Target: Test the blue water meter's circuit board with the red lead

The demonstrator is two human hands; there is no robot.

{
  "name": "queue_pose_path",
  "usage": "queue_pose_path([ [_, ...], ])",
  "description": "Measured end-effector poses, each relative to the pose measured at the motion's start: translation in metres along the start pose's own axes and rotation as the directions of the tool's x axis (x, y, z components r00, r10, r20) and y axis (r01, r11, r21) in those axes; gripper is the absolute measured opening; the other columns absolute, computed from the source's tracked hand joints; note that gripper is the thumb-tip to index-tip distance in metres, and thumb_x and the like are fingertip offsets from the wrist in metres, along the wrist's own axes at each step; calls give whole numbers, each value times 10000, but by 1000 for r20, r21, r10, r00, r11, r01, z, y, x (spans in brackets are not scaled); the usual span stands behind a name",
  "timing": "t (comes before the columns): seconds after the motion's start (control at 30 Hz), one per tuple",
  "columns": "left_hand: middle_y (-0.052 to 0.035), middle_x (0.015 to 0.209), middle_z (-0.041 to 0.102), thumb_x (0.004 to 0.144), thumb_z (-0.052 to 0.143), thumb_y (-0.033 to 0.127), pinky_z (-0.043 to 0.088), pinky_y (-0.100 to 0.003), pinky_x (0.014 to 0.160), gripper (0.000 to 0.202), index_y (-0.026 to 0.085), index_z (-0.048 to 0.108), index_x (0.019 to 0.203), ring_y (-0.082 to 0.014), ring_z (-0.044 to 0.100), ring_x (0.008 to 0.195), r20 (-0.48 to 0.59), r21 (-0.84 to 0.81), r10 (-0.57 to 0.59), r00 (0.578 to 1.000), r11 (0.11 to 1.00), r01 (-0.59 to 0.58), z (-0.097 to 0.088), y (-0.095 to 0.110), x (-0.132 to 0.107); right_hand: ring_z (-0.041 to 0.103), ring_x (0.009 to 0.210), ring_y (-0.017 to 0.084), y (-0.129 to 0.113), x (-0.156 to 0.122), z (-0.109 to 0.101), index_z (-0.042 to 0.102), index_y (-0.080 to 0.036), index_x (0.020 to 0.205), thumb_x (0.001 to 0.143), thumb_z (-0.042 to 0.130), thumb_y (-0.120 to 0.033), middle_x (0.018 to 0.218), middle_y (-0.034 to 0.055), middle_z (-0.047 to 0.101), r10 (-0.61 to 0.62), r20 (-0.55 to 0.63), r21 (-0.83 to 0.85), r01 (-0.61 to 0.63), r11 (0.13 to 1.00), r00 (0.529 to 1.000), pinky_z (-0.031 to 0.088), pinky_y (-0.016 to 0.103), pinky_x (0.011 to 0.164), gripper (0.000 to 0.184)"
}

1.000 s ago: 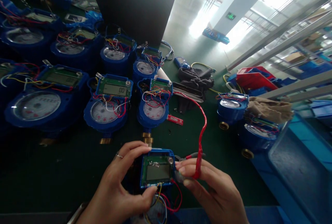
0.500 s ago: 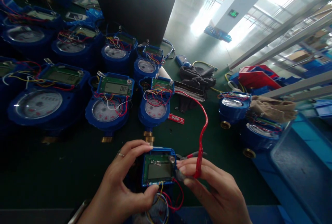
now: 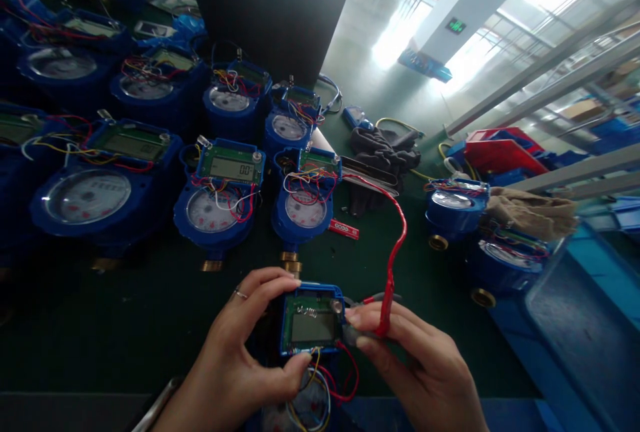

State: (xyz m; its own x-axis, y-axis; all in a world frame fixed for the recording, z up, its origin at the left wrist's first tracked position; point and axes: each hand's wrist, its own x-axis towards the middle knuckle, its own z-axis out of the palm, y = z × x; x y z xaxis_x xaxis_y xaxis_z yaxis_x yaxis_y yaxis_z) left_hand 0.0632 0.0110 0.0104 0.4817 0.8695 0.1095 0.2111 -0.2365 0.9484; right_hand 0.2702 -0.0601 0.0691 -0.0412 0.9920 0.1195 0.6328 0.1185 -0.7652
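Observation:
My left hand [image 3: 240, 349] is closed around the display housing of a blue water meter, fingers on its top edge and thumb on its lower edge. Inside the housing sits a green circuit board with a blank LCD screen [image 3: 313, 327] and a small coiled spring [image 3: 307, 312]. Between the thumb and fingers of my right hand [image 3: 423, 355] is a small grey piece [image 3: 352, 336], held against the housing's right side. A thick red cable [image 3: 399, 240] runs up from that hand. Yellow, white and red wires [image 3: 327, 385] hang over the meter's dial below. Behind my right fingers lie red-handled pliers [image 3: 371, 299], partly hidden.
Several blue water meters [image 3: 216, 209] with loose wires stand in rows at the left and back. A red stick-like piece [image 3: 345, 229] lies on the green table. Dark cloth [image 3: 383, 152] is beyond it. More meters [image 3: 505, 262] and a blue bin [image 3: 585, 325] are at right.
The whole view has shifted slightly, so things appear a little farther right. Both hands keep their hold, and the grey piece stays at the housing's right side.

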Motion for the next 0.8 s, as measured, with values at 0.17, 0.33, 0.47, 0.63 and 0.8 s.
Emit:
queue_pose_path([
  [0.17,70,1224,528,688,652,227,413,-130,977,548,362,512,1200,-98,532,1132,-12,-13,10,1000,1000,-10,1,-1,0,666,939,118,1,-2,1,616,-235,1053,909,591,-144,996,-4,695,8,-26,6,-8,1000,1000,537,149,836,172],
  [0.33,74,1221,534,687,651,225,431,-121,951,548,370,516,1198,-93,542,1117,-13,5,11,1000,1000,-11,0,0,3,672,916,114,-1,-2,1,623,-236,1034,908,591,-148,973,-10,701,5,-46,3,-5,1000,999,539,143,819,156],
  [0.47,78,1214,541,681,661,220,452,-124,930,552,379,517,1189,-95,553,1114,-12,7,7,1000,1000,-6,-2,2,3,671,908,109,0,-1,2,625,-233,1036,905,596,-147,968,-11,700,2,-44,-7,-2,1000,999,535,138,819,160],
  [0.63,71,1227,534,686,656,232,442,-127,946,546,371,520,1196,-99,544,1127,-11,5,1,1000,1000,-1,-1,1,0,668,910,103,0,-1,3,625,-232,1032,910,592,-153,962,-15,699,-1,-56,1,1,1000,998,528,131,831,149],
  [0.8,69,1223,531,690,639,225,437,-130,954,540,364,517,1197,-99,544,1118,-16,9,17,1000,1000,-17,0,-2,1,668,894,103,-1,-1,3,627,-227,1025,905,600,-150,953,-10,695,3,-48,18,-2,1000,999,532,136,816,146],
])
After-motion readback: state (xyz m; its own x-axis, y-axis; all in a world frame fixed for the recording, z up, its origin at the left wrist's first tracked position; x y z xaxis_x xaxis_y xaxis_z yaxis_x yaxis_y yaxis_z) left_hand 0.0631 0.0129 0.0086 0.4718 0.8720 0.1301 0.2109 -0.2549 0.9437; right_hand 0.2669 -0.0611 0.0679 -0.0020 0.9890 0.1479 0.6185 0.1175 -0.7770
